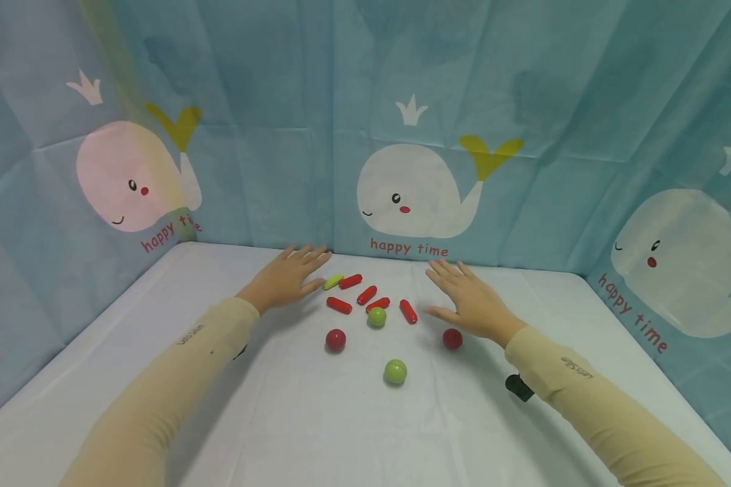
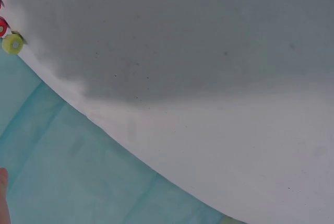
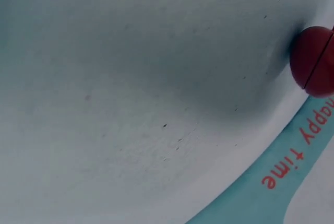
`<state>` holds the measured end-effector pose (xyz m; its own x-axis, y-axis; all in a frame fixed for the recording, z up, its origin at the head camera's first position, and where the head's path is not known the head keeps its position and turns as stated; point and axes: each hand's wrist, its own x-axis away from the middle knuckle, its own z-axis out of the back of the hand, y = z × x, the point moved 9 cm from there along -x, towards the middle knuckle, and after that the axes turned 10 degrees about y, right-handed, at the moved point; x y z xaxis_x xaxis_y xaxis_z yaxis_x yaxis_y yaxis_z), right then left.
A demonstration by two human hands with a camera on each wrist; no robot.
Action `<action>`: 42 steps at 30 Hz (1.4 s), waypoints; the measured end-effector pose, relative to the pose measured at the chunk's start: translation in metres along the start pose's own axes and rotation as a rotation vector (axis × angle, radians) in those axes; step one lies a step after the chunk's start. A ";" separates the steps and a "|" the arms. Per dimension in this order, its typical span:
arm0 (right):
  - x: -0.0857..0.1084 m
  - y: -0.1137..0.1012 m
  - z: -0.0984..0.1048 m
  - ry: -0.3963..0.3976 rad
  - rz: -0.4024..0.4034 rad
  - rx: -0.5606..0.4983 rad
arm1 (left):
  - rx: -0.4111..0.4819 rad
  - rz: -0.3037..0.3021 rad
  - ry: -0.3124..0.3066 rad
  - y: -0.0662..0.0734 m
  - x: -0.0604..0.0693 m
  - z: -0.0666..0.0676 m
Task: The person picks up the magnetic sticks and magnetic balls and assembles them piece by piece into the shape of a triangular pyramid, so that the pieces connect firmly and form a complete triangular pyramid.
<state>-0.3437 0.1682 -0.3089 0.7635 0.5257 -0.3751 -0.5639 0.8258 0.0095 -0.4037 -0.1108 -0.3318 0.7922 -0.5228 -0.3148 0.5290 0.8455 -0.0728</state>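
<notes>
My left hand (image 1: 285, 277) is held over the back left of the white table, palm down with fingers spread. Its thumb is nearest a yellow-green stick-shaped piece (image 1: 333, 281), which shows a round pale-centred end in the left wrist view. My right hand (image 1: 475, 304) hovers on the other side, fingers extended, holding nothing. Closest to it are a dark red ball (image 1: 453, 339) with a seam, partly in the right wrist view, and a red stick-shaped piece (image 1: 408, 311). Between the hands lie several more red sticks (image 1: 339, 305), a green ball (image 1: 377, 316) and another red ball (image 1: 336, 340).
A second green ball (image 1: 395, 371) sits nearer the front of the white table (image 1: 317, 433). Blue cloth (image 1: 268, 182) printed with whales hangs behind the table and along both sides. A black device (image 1: 520, 387) is under the right wrist.
</notes>
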 end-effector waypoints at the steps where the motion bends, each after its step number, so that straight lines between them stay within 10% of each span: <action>1: -0.001 -0.002 0.000 -0.001 0.002 -0.003 | 0.003 -0.003 0.002 0.001 0.000 0.000; 16: -0.010 -0.018 -0.012 -0.077 -0.103 -0.123 | 0.086 0.026 0.015 0.008 -0.003 0.002; 32: -0.014 -0.022 -0.023 -0.029 -0.356 -0.525 | 0.564 0.459 0.008 -0.012 -0.009 -0.012; 42: -0.011 -0.018 -0.026 0.040 -0.531 -0.698 | 0.706 0.557 0.044 -0.016 -0.013 -0.024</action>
<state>-0.3502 0.1421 -0.3286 0.9755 0.0885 -0.2014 -0.2107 0.6387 -0.7400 -0.4303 -0.1150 -0.3496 0.9851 -0.0401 -0.1675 0.1468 0.7037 0.6952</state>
